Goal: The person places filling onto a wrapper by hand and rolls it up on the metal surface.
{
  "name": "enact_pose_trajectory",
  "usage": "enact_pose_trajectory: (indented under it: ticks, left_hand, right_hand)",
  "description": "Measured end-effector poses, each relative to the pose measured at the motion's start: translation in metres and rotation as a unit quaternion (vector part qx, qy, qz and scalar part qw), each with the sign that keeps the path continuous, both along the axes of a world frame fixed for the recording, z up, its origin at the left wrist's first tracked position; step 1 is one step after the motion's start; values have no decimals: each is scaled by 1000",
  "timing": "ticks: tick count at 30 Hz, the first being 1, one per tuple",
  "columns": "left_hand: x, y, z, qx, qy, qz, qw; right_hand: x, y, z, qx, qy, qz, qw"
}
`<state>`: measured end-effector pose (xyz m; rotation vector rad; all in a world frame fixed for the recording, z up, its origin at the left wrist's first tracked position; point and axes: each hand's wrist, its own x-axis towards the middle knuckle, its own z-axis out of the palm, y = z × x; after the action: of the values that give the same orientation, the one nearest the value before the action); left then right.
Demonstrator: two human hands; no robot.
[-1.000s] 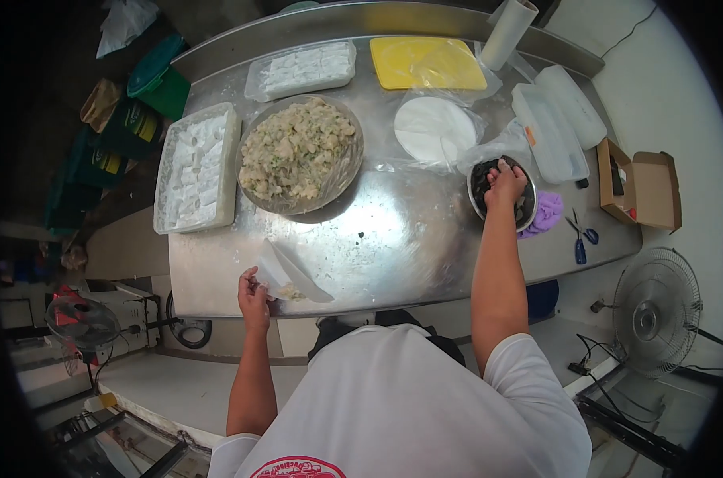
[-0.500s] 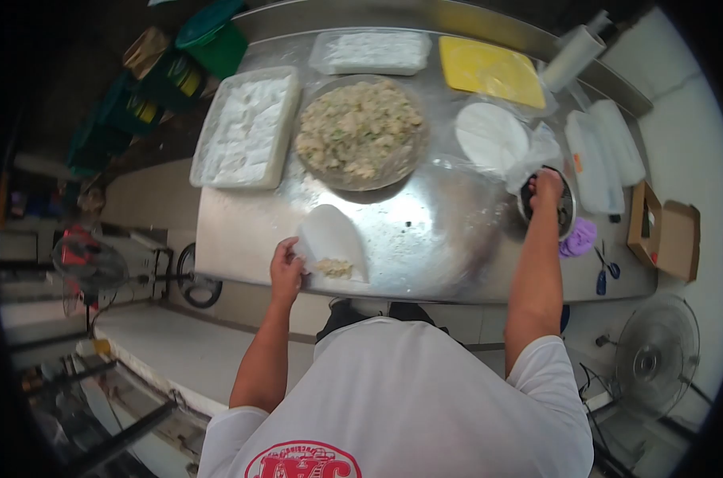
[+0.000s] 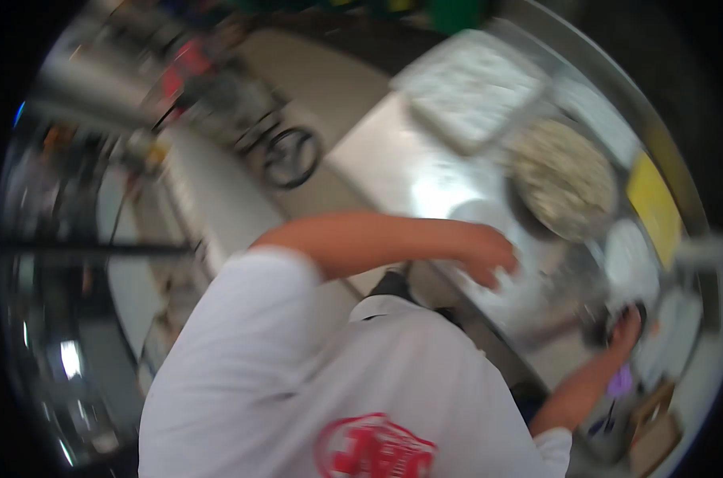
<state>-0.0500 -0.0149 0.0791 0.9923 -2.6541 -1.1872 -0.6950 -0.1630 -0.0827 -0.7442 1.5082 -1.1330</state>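
Motion blurs the whole view. My left hand [image 3: 491, 256] is over the near side of the steel table, beside a pale wrapper sheet [image 3: 479, 210] partly hidden behind it; its fingers are smeared. My right hand [image 3: 626, 327] reaches to the dark round bowl [image 3: 596, 325] at the table's right end. Its fingertips are hidden, so any grip there is unclear. Beyond my left hand stands a large bowl of pale filling with green bits [image 3: 564, 179].
A tray of white pieces [image 3: 474, 89] stands at the far left of the table. Near the bowls lie a stack of round white sheets [image 3: 632, 259], a yellow board [image 3: 654, 203], a purple cloth [image 3: 619, 382] and an open cardboard box [image 3: 654, 434].
My head has turned, so the table now lies to the right and tilted. My left hand has left the wrapper's left edge and swung rightward across it. My right hand stays by the dark bowl.
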Motion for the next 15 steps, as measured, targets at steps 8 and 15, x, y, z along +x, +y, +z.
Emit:
enact_pose_trajectory:
  ticks: [8,15]
  left_hand:
    - [-197,0,19,-82,-57,-276,956]
    - [-203,17,33,-49,-43,-276,959]
  right_hand:
    - [87,68,94,10,139,-106,984]
    - [89,103,114,-20,156,-186,970]
